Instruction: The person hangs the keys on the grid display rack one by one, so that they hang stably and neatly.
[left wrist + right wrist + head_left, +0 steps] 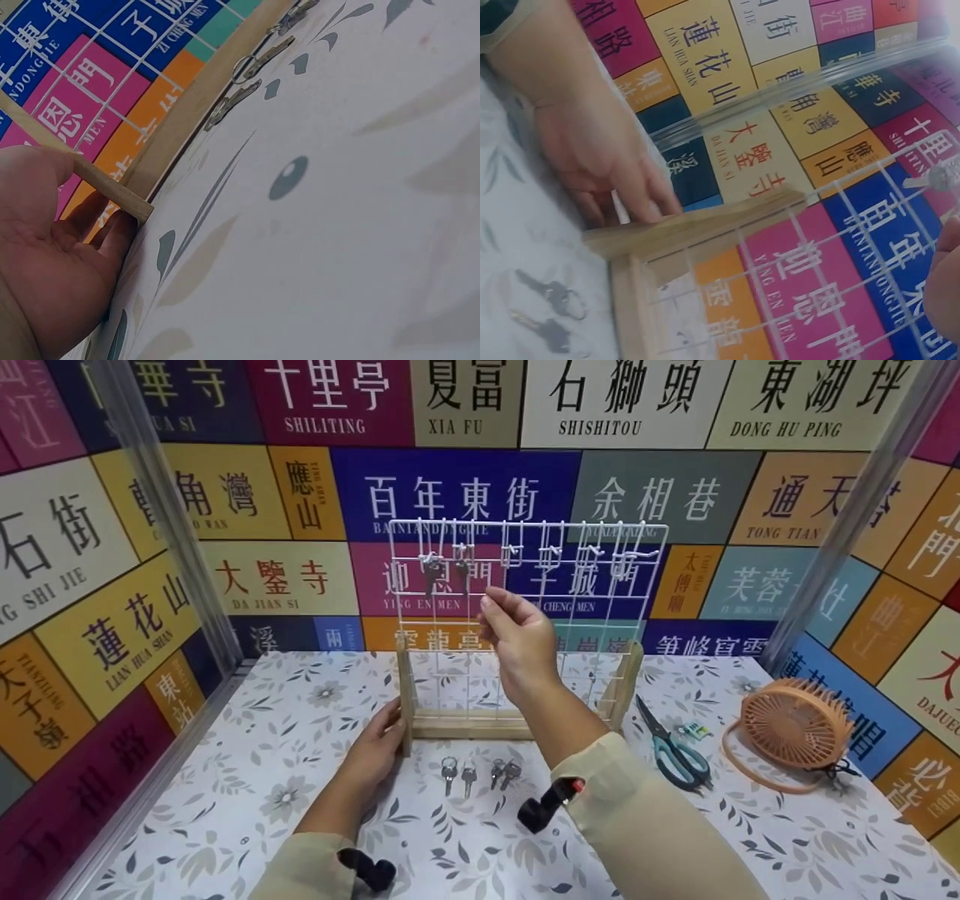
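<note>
Keys being hung on a white wire grid rack [525, 607]

The rack's wooden foot is steadied by the flat, relaxed left hand [379, 746]; the right hand [517, 637], fingers loosely bent and apparently empty, is raised at the grid. Two hung keys [442, 570] are beside it; spare keys [480, 772] lie below. The base is best kept braced.

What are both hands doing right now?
Left hand: open, fingers resting against the wooden rack foot.
Right hand: raised at the wire grid, holding nothing visible.
</note>
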Demonstrator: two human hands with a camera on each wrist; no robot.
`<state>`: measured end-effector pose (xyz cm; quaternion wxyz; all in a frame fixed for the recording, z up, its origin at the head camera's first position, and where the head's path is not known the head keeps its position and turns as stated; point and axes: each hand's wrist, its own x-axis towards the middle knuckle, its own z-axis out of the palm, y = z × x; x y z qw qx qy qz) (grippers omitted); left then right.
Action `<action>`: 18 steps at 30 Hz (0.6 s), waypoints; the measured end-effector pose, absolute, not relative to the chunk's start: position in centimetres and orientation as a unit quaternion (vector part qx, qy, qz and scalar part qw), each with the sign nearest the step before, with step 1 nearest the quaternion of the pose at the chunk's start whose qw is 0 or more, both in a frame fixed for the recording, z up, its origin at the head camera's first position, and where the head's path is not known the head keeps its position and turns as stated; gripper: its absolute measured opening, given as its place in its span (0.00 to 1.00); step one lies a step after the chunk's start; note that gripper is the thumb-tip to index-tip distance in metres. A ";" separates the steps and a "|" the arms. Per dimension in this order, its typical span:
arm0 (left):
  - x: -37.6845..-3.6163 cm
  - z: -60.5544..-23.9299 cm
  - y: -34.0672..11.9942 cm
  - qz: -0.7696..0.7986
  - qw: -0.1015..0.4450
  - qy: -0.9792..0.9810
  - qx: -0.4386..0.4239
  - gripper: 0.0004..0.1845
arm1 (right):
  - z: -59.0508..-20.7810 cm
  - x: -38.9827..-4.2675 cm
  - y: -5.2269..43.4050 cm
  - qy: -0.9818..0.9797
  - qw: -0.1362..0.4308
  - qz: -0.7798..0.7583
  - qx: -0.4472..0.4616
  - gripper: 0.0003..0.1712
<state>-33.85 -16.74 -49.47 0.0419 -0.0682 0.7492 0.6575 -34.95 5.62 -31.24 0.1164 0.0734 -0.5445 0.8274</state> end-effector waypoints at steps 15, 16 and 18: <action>-34.2 -49.7 -16.8 0.672 0.047 0.736 -0.070 0.26 | -40.3 -32.1 12.2 -0.601 0.066 0.790 0.103 0.12; -34.3 -49.8 -16.8 0.669 0.045 0.738 -0.070 0.26 | -40.8 -32.1 12.5 -0.600 0.059 0.792 0.096 0.12; -34.3 -49.9 -16.9 0.665 0.043 0.742 -0.071 0.27 | -41.6 -32.2 12.8 -0.603 0.045 0.792 0.084 0.10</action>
